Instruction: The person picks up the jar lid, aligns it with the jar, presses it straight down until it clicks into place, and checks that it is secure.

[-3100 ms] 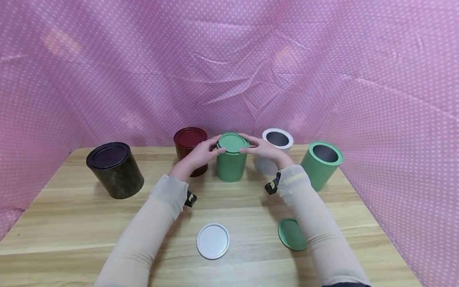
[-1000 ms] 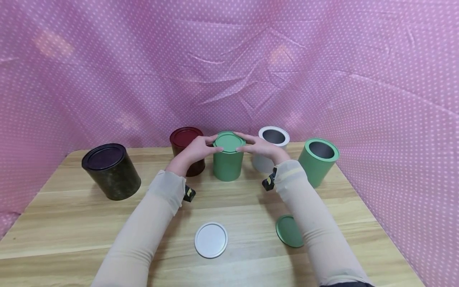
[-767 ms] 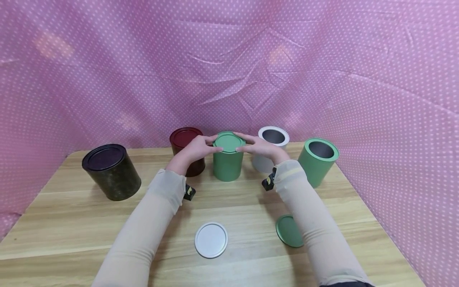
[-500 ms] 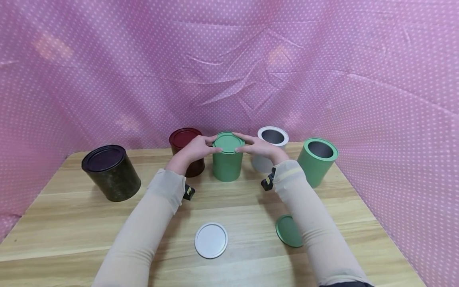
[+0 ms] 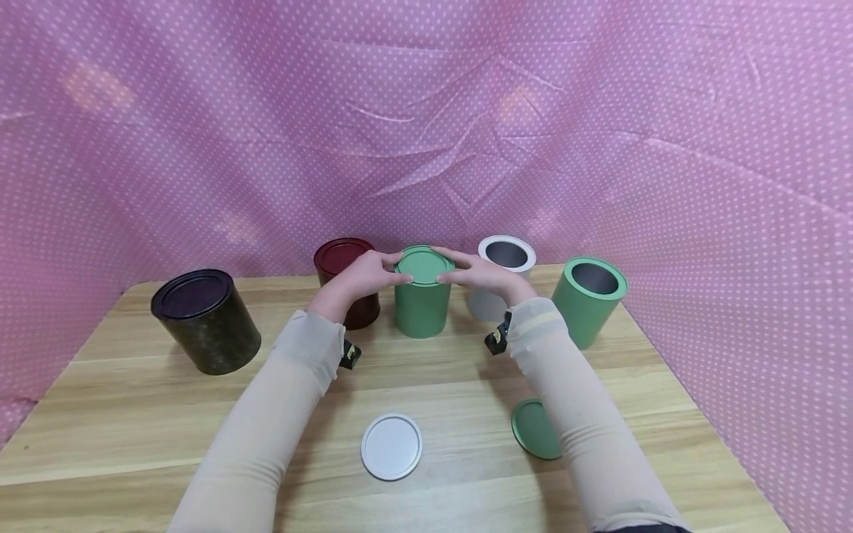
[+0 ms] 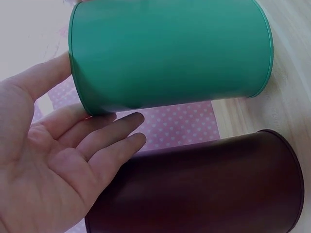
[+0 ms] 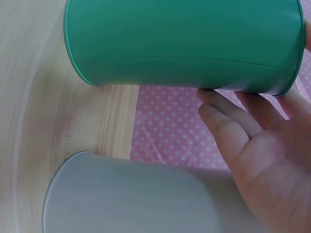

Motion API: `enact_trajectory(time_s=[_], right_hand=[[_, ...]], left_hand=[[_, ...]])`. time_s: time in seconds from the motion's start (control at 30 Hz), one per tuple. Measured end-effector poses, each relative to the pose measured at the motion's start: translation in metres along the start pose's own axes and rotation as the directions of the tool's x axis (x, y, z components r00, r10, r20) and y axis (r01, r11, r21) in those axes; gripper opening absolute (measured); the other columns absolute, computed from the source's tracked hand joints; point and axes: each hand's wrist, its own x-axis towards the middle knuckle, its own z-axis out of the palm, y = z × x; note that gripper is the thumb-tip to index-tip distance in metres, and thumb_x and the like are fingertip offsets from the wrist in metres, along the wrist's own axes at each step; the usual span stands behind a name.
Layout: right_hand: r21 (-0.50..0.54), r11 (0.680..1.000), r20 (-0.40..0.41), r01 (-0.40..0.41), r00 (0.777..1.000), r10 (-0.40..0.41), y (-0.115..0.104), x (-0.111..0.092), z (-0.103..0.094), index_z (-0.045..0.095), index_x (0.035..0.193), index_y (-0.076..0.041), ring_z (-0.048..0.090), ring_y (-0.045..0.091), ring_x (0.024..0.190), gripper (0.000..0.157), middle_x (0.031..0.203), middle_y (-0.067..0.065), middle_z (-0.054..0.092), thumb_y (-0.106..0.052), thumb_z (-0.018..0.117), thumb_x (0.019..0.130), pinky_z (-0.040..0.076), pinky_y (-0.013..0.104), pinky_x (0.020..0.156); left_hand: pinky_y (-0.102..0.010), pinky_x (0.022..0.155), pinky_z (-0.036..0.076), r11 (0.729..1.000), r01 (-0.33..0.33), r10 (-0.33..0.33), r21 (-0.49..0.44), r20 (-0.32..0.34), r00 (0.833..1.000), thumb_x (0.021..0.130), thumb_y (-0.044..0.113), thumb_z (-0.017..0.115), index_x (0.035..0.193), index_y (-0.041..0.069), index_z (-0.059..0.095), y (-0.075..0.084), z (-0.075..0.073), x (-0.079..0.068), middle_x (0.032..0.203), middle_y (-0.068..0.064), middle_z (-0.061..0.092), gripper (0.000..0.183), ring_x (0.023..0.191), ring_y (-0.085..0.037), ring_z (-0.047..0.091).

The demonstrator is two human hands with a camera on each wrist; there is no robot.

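Both hands are at the top of a green can (image 5: 423, 312) that stands upright at the back middle of the table, a green lid (image 5: 424, 264) on it. My left hand (image 5: 367, 276) grips the lid's left edge, thumb at the near side and forefinger farther back. Mirroring it, my right hand (image 5: 489, 275) grips the right edge. In the left wrist view the other fingers (image 6: 114, 136) stretch out between the green can and a dark red can (image 6: 209, 187). The right wrist view has the fingertips (image 7: 214, 114) close beside the green can's wall, above a white can (image 7: 126, 194).
A lidded black can (image 5: 212, 329) stands at the left. At the right is an uncovered green can (image 5: 583, 314); the white can also lacks a cover. Nearer lie a white lid (image 5: 392, 447) and a green lid (image 5: 535, 429), partly under the right sleeve. Pink dotted cloth (image 5: 426, 133) encloses the table.
Both hands stay at the lid's rim with barely any motion. The head view has shifted slightly, so everything sits a little farther left in it.
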Motion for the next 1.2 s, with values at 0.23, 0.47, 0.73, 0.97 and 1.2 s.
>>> enact_trajectory(time_s=[0.23, 0.47, 0.73, 0.97, 1.2], right_hand=[[-0.041, 0.999, -0.004, -0.014, 1.000, 0.014, 0.001, -0.001, -0.001, 0.026, 0.151, -0.042, 0.033, 0.029, 0.143, 0.069, 0.159, 0.004, 0.029, -0.042, 0.062, 0.092, 0.031, 0.049, 0.114], [-0.073, 0.997, -0.009, -0.015, 1.000, 0.014, 0.001, -0.004, 0.000, 0.026, 0.151, -0.042, 0.031, 0.029, 0.144, 0.071, 0.159, 0.004, 0.028, -0.045, 0.063, 0.091, 0.029, 0.051, 0.115], [-0.061, 0.998, 0.007, -0.010, 1.000, 0.011, 0.002, -0.006, -0.001, 0.025, 0.152, -0.042, 0.031, 0.029, 0.144, 0.072, 0.159, 0.004, 0.028, -0.046, 0.063, 0.091, 0.028, 0.052, 0.115], [-0.032, 0.999, 0.017, -0.028, 0.999, 0.028, 0.005, -0.012, -0.002, 0.025, 0.151, -0.041, 0.032, 0.028, 0.143, 0.070, 0.157, 0.003, 0.032, -0.042, 0.062, 0.092, 0.031, 0.050, 0.114], [-0.054, 0.999, 0.035, -0.004, 0.999, 0.006, -0.002, -0.007, -0.002, 0.024, 0.152, -0.042, 0.034, 0.027, 0.143, 0.071, 0.157, 0.003, 0.031, -0.043, 0.062, 0.092, 0.032, 0.048, 0.114]], left_hand=[[-0.048, 0.112, 0.036, 0.999, -0.006, 0.006, 0.031, 0.005, 1.000, 0.092, 0.041, 0.064, 0.151, 0.014, 0.034, -0.001, 0.001, 0.002, 0.151, -0.012, 0.041, 0.071, 0.136, -0.028, 0.042], [-0.047, 0.111, 0.037, 0.999, 0.000, 0.001, 0.043, -0.002, 1.000, 0.091, 0.042, 0.065, 0.150, 0.013, 0.035, 0.001, 0.003, -0.001, 0.149, -0.014, 0.044, 0.072, 0.134, -0.028, 0.045], [-0.047, 0.111, 0.037, 0.999, -0.004, 0.004, 0.041, 0.000, 1.000, 0.092, 0.042, 0.064, 0.150, 0.013, 0.035, 0.003, 0.005, -0.002, 0.149, -0.014, 0.044, 0.071, 0.134, -0.027, 0.045], [-0.045, 0.111, 0.037, 1.000, -0.019, 0.019, 0.008, 0.004, 1.000, 0.092, 0.039, 0.064, 0.150, 0.013, 0.036, 0.007, 0.012, -0.004, 0.149, -0.013, 0.044, 0.069, 0.135, -0.027, 0.044], [-0.046, 0.111, 0.037, 1.000, -0.001, 0.002, 0.007, -0.024, 1.000, 0.092, 0.038, 0.065, 0.150, 0.013, 0.036, 0.007, 0.006, -0.008, 0.147, -0.015, 0.046, 0.069, 0.134, -0.027, 0.044]])
